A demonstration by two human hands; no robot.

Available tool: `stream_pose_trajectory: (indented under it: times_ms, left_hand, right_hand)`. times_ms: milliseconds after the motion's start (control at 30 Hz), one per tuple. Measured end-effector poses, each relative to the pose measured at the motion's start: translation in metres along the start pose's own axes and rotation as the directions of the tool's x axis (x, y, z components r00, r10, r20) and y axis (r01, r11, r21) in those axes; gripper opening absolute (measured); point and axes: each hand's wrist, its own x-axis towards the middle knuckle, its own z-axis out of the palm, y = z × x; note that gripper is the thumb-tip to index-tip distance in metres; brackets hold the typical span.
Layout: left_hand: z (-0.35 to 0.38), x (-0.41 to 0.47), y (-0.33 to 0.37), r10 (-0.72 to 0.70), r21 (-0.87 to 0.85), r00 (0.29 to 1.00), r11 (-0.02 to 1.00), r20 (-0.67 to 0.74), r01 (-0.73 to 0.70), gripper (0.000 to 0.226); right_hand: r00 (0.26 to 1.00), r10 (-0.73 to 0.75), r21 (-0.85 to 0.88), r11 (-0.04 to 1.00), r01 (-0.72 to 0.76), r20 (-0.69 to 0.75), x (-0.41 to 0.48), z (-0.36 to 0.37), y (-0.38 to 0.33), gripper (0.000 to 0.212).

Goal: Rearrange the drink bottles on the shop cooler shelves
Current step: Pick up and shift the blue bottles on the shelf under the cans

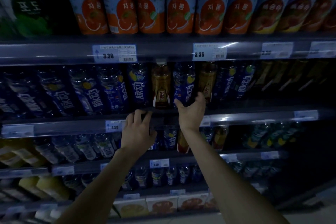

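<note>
On the second shelf stands a row of blue-labelled bottles, with an amber bottle [161, 85] among them and a second amber bottle [207, 82] further right. My right hand [191, 110] grips the base of the blue bottle [183, 82] that stands between the two amber ones, thumb on its left side and fingers on its right. My left hand [138, 130] holds the front rail of that shelf [72, 127], fingers curled over its edge just below the first amber bottle.
Orange and blue cans [151, 10] line the top shelf above price tags [114, 53]. Lower shelves hold more blue bottles [170, 139], clear bottles [85, 148], yellow bottles [45, 187] and juice cartons [161, 205]. The right side of the cooler is dark.
</note>
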Motion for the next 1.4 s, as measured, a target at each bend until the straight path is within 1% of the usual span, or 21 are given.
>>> stream_pose_trajectory:
  times_ms: [33,100,233,333,433,533,633,833,967,1067,1233,1400]
  left_hand:
    - [0.0,0.0,0.0,-0.002,-0.001,1.0,1.0,0.002,0.002,0.06]
    - [0.0,0.001,0.0,-0.005,-0.006,1.0,1.0,0.003,0.005,0.06]
    - [-0.001,0.001,-0.001,-0.006,-0.009,1.0,1.0,0.009,0.007,0.06]
    - [0.0,0.001,-0.002,-0.002,-0.009,1.0,1.0,0.004,0.002,0.06]
    - [0.001,0.001,-0.002,-0.001,-0.014,1.0,1.0,-0.008,0.001,0.06]
    - [0.001,0.001,-0.003,0.006,-0.007,1.0,1.0,-0.002,-0.006,0.061]
    - [0.002,0.0,-0.003,0.009,-0.009,1.0,1.0,-0.006,-0.009,0.061]
    - [0.003,0.001,-0.004,0.01,-0.022,1.0,1.0,-0.028,-0.011,0.061]
    - [0.003,0.0,-0.003,0.016,-0.028,0.999,0.999,-0.033,-0.017,0.06]
    - [0.004,0.001,-0.002,0.013,-0.027,0.999,1.0,-0.044,-0.015,0.06]
    - [0.009,-0.003,0.002,-0.014,-0.065,0.999,0.998,-0.034,0.012,0.063]
    - [0.006,-0.001,0.003,-0.061,-0.168,0.998,0.984,-0.019,0.057,0.06]
  right_hand:
    - [1.0,-0.003,-0.045,0.999,0.003,0.004,0.002,0.0,0.0,0.083]
    - [1.0,-0.011,-0.082,0.997,0.012,0.01,0.002,0.001,0.001,0.077]
    - [0.999,-0.044,0.007,0.999,0.044,0.017,0.0,0.0,0.005,0.061]
    - [0.999,-0.026,0.008,1.0,0.026,-0.027,0.002,0.002,0.001,0.065]
    - [0.998,-0.022,0.001,1.0,0.022,-0.062,0.004,0.006,-0.005,0.064]
    - [0.998,-0.05,-0.021,0.999,0.049,-0.05,-0.001,0.006,-0.001,0.064]
    - [0.996,-0.079,-0.054,0.996,0.076,-0.046,-0.003,0.003,0.002,0.058]
    - [0.999,-0.03,-0.052,0.998,0.027,-0.043,0.009,0.008,-0.007,0.056]
    - [0.998,-0.032,-0.059,0.998,0.029,-0.049,0.01,0.009,-0.006,0.054]
    - [0.999,-0.037,-0.06,0.998,0.035,-0.032,0.012,0.008,-0.006,0.052]
    - [0.998,-0.055,-0.084,0.995,0.058,0.03,0.007,0.0,-0.004,0.058]
    - [0.987,-0.14,-0.097,0.984,0.148,0.08,-0.007,-0.016,0.0,0.041]
